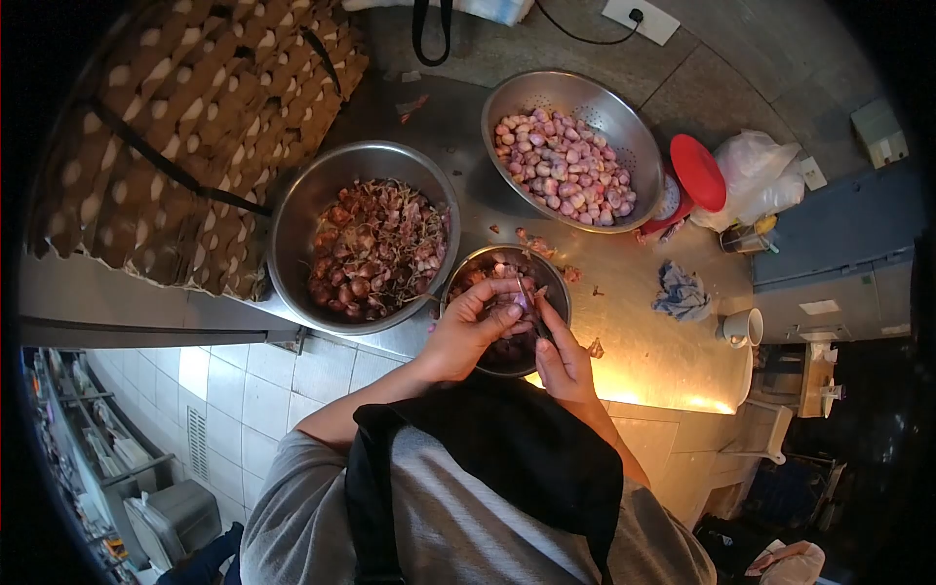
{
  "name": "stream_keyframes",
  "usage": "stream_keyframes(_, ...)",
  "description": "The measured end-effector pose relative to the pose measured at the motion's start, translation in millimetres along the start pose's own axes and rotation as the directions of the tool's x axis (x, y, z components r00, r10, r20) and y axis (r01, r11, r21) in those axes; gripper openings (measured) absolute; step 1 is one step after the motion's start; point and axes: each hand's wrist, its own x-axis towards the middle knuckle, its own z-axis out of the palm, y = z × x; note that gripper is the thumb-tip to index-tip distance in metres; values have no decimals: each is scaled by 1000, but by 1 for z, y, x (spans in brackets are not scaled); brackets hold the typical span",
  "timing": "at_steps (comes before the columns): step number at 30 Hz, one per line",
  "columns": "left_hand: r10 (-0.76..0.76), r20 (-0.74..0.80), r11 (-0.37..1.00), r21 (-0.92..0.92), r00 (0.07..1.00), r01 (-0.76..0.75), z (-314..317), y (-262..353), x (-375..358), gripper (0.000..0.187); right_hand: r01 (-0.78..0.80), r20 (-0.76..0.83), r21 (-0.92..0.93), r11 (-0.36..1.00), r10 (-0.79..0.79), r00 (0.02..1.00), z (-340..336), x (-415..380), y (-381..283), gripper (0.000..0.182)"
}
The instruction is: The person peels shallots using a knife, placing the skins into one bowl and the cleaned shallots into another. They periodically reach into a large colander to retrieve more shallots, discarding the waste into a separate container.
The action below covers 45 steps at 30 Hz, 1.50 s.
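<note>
Over a small metal bowl (557, 285) with shallots and skins in it, my left hand (472, 327) pinches a small purple shallot (521, 300). Close beside it, my right hand (565, 359) is closed round a small knife (531, 304), its blade against the shallot. To the left stands a large metal bowl (286, 239) of unpeeled shallots (361, 263) with dry roots and skins. A metal colander (639, 146) at the back holds peeled pink shallots (561, 161).
Stacked egg trays (195, 127) stand at the back left. Right of the colander are a red round object (697, 173), a plastic bag (756, 175), a crumpled cloth (681, 292) and a white cup (743, 327). Loose skins lie on the metal counter (624, 341).
</note>
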Motion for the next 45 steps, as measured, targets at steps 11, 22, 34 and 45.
stream_keyframes(11, 3, -6, 1000, 2, 1000, -3, 2, 1, 0, 27, -224, 67, 389, 894, 215, 974, -5, -1, -19, 43)
stream_keyframes(22, -101, 21, 991, -86, 995, 103, 2, 6, -3, 35, -215, -62, 285, 934, 242, 968, -8, 4, -26, 45)
stream_keyframes(34, 72, -22, 996, 56, 997, -71, 2, 5, 0, 44, -2, 95, -193, 981, 21, 995, -10, 2, -33, 44)
stream_keyframes(45, 187, -6, 955, 234, 982, -180, 2, 6, -1, 58, -293, 163, 242, 925, 259, 952, -15, -6, -24, 43)
